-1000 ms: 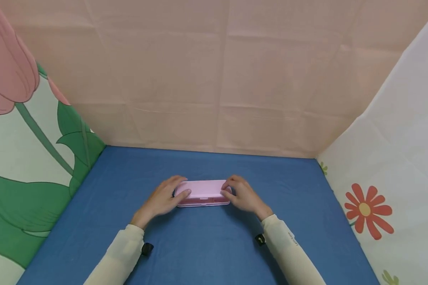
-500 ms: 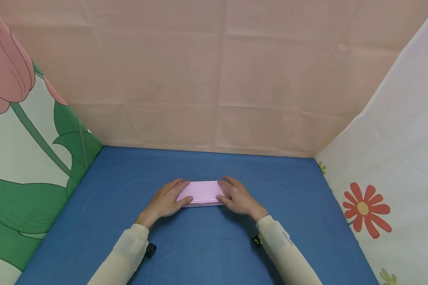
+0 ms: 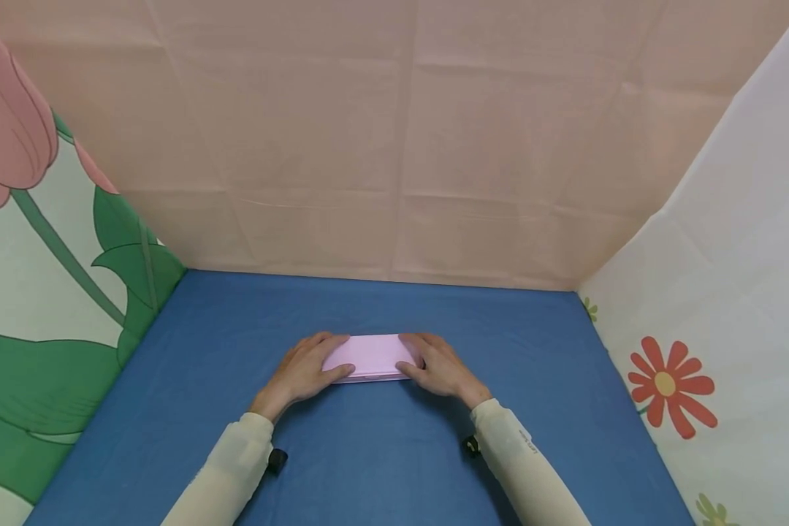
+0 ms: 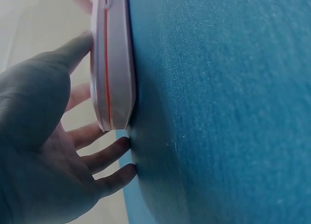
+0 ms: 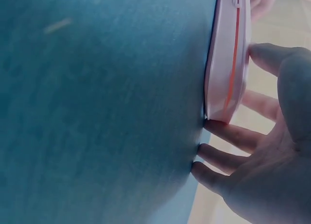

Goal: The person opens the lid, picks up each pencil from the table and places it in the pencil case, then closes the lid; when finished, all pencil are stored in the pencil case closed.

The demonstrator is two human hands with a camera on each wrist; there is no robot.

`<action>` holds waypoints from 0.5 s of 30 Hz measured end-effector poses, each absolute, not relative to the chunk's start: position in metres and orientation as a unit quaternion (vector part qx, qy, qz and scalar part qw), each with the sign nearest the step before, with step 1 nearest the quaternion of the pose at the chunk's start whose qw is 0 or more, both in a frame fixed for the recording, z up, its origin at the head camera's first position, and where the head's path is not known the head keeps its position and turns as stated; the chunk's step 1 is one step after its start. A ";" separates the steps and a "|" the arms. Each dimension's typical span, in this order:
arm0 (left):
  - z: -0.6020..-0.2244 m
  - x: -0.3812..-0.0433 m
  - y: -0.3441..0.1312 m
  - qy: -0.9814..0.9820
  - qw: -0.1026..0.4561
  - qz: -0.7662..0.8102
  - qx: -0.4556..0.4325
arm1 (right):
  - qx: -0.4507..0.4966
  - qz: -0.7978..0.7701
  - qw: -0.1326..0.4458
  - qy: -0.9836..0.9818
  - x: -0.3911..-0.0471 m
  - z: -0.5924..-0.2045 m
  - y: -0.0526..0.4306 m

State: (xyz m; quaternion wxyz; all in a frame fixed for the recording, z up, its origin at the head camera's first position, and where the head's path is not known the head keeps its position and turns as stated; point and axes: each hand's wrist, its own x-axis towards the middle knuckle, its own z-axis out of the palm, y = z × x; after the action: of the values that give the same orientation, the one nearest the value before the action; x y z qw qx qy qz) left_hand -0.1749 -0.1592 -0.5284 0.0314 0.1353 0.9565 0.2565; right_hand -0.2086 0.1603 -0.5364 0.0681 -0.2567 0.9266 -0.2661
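A pink pencil case (image 3: 371, 356) lies flat on the blue cloth, its lid down on the base. In the left wrist view a thin orange-red line runs along the seam of the case (image 4: 119, 63), with a small latch at its front. My left hand (image 3: 309, 369) presses on the lid's left end with the thumb near the front edge; its lower fingers spread beside the end, tips by the cloth. Mirroring it, my right hand (image 3: 437, 367) presses the right end, and the right wrist view shows that thumb (image 5: 267, 56) against the lid.
Blue cloth (image 3: 368, 453) covers the table. A beige sheet (image 3: 394, 146) hangs behind it, with a tulip-patterned panel (image 3: 52, 387) on the left and a white flowered panel (image 3: 730, 292) on the right. Both wrists carry small black devices (image 3: 277, 461).
One second ago the case's lid stood slightly raised, with red showing inside. Both hands have pushed it down onto the base, the right hand's fingers spreading out over the lid.
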 end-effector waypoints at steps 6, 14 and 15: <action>-0.529 -0.176 -0.160 0.956 0.030 0.259 0.134 | -0.253 -0.272 0.067 0.926 -0.207 -0.538 0.161; -0.527 -0.172 -0.157 0.953 0.030 0.274 0.122 | -0.243 -0.281 0.053 0.927 -0.203 -0.539 0.157; -0.526 -0.172 -0.157 0.954 0.030 0.274 0.117 | -0.242 -0.282 0.052 0.927 -0.203 -0.539 0.156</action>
State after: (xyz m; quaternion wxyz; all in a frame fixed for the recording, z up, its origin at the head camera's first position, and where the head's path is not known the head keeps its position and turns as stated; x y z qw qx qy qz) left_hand -0.1716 -0.1571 -0.5265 0.0302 0.1170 0.9541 0.2740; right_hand -0.2030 0.1564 -0.5393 0.0516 -0.2425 0.9269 -0.2817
